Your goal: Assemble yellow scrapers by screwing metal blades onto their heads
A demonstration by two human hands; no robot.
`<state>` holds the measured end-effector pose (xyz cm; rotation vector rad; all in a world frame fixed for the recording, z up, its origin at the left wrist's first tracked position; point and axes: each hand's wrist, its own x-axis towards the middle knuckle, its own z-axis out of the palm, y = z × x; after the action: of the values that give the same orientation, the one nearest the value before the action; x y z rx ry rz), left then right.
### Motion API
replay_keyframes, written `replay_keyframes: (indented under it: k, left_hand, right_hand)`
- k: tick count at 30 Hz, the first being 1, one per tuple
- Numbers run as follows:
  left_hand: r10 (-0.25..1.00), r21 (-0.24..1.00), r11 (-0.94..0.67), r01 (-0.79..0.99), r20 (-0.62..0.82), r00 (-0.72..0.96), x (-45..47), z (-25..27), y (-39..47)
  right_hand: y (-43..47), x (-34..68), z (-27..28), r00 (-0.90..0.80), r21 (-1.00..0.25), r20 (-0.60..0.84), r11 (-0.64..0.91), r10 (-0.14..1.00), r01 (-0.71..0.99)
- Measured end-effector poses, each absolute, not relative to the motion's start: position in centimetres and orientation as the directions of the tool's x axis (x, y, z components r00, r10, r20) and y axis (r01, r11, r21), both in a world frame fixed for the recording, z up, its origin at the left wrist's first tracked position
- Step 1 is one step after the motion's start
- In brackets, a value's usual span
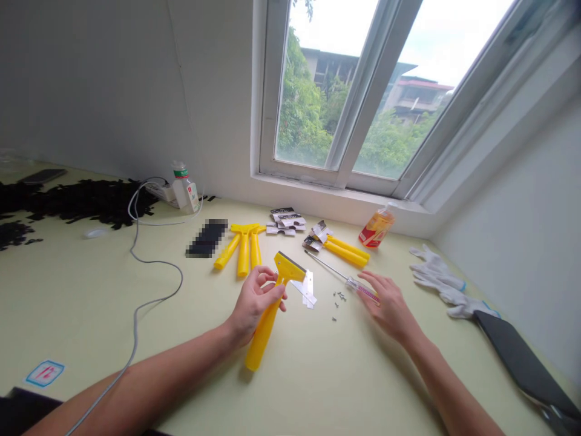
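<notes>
My left hand [258,300] is closed around the neck of a yellow scraper [263,336], its head tilted up and a dark strip along the head's edge. Just beyond the head, flat metal blades [308,290] lie on the table. With fingers and thumb on either side, my right hand [385,303] grips the clear handle of a screwdriver [351,282], whose shaft points away to the left. Several small screws [339,296] are scattered between the two hands. Farther back lie three more yellow scrapers [244,251], side by side.
Two yellow handles [347,251] with card sleeves and a pile of printed cards [285,221] lie near the window. An orange packet [376,227] and white gloves [436,272] are at right. A bottle [185,191], a grey cable [136,315] and black strips [86,200] are at left.
</notes>
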<state>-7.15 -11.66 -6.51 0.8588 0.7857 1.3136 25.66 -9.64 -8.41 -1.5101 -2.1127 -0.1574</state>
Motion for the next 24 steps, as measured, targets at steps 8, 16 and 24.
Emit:
replay_keyframes:
  k: [8, 16, 24]
  left_hand:
    - [0.999, 0.852, 0.013, -0.523, -0.037, -0.037, -7.6, -6.7, -10.2]
    - [0.999, 0.86, 0.019, -0.509, -0.04, -0.03, -7.7, -6.9, -9.8]
    - [0.998, 0.869, 0.006, -0.495, -0.038, -0.054, -7.8, -7.2, -9.7]
  right_hand:
    - [-9.4, 15.0, -6.8, -0.603, -0.276, 0.27, 0.66, 0.751, 0.698]
    - [-5.5, 9.1, -8.7, -0.67, -0.255, 0.243, 0.713, 0.701, 0.653]
    - [-5.7, 8.8, -9.3, -0.675, -0.368, 0.23, 0.705, 0.701, 0.607]
